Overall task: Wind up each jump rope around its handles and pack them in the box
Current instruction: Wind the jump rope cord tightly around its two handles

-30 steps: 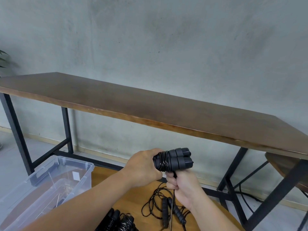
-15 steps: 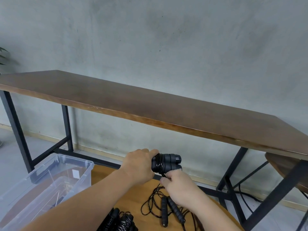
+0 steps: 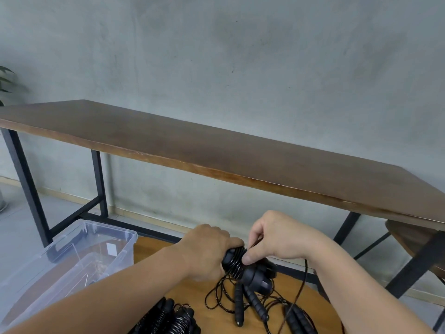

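Left hand [image 3: 207,251] grasps paired handles [image 3: 243,268] above round tabletop [image 3: 192,295]. Right hand [image 3: 277,237] pinches rope [image 3: 305,273] against the winding. Unwound rope [image 3: 250,302] lies below; wound ropes [image 3: 168,319] near. Box [image 3: 72,256] sits left.

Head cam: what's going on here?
A person is winding a black jump rope around its paired handles. The left hand grips the handles, while the right hand presses the cord onto the coils; loose cord trails down past the right wrist. More unwound jump ropes lie on the round wooden table, wound ones sit at its near edge. The clear plastic box stands open at the left.
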The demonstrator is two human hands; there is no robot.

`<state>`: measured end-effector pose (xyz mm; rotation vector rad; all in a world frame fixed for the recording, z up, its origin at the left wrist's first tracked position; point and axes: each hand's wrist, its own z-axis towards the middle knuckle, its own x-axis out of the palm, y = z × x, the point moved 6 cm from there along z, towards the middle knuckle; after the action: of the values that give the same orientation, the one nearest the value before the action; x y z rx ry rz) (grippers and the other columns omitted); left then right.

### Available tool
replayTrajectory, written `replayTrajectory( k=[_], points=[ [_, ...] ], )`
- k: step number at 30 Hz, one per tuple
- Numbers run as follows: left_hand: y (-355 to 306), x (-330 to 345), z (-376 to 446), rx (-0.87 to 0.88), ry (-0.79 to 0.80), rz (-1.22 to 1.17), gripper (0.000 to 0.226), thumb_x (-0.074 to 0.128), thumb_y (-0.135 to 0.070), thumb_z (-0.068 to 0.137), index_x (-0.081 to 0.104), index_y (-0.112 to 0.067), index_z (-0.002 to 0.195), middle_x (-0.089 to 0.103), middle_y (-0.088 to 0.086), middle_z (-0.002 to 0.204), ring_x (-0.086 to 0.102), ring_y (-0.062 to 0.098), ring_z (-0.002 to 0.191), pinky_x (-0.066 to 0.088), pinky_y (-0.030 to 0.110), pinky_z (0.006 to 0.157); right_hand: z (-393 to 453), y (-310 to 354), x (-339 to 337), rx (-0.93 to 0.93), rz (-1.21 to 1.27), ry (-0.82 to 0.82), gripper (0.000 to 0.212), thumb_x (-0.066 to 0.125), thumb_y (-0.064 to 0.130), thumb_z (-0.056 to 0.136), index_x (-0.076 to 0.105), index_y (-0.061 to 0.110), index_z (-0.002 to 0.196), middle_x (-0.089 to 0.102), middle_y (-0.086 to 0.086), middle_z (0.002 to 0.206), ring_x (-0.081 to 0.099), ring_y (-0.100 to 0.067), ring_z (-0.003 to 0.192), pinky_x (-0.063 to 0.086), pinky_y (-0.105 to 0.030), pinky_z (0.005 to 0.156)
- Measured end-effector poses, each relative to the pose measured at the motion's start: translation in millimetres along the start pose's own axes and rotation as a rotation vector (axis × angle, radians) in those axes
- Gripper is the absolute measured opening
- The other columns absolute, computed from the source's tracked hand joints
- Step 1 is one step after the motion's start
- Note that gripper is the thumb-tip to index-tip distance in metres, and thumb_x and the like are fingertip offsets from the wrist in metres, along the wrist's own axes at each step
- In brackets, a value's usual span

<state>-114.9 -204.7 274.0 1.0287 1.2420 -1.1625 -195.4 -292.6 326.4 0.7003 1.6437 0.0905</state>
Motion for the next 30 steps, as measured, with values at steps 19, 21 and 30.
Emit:
replayTrajectory(
  k=[19, 21, 30],
  points=[
    [8, -12, -5, -0.117, -0.129, -0.784, 0.042, 0.068, -0.007, 0.073, 0.062, -0.036, 0.103, 0.059, -0.014, 0.074, 0.053, -0.002, 0.064, 0.037, 0.009, 0.057, 20, -42, 55, 0.070, 1.717, -0.025, 0.018, 0.083, 0.020, 0.063, 0.078, 0.004, 0.071, 0.068, -0.011, 0.074, 0.066, -0.016, 0.061, 0.057, -0.029, 0.058],
    [9, -9, -4, -0.140, -0.152, -0.815, 0.038, 0.067, -0.011, 0.071, 0.063, -0.035, 0.101, 0.057, -0.016, 0.070, 0.051, -0.001, 0.062, 0.036, 0.010, 0.057, 23, -45, 65, 0.111, 1.758, -0.152, 0.015, 0.071, 0.021, 0.074, 0.076, 0.008, 0.069, 0.065, -0.008, 0.070, 0.059, -0.015, 0.056, 0.049, -0.027, 0.047],
    [42, -10, 3, -0.361, -0.274, -0.535, 0.041, 0.065, -0.022, 0.076, 0.053, -0.040, 0.112, 0.062, -0.010, 0.086, 0.059, 0.012, 0.078, 0.043, 0.025, 0.062, 14, -26, 104, 0.230, 1.293, -0.349, 0.035, 0.040, 0.028, 0.106, 0.064, 0.003, 0.104, 0.042, 0.004, 0.057, 0.026, -0.009, 0.046, 0.021, -0.023, 0.043]
  ],
)
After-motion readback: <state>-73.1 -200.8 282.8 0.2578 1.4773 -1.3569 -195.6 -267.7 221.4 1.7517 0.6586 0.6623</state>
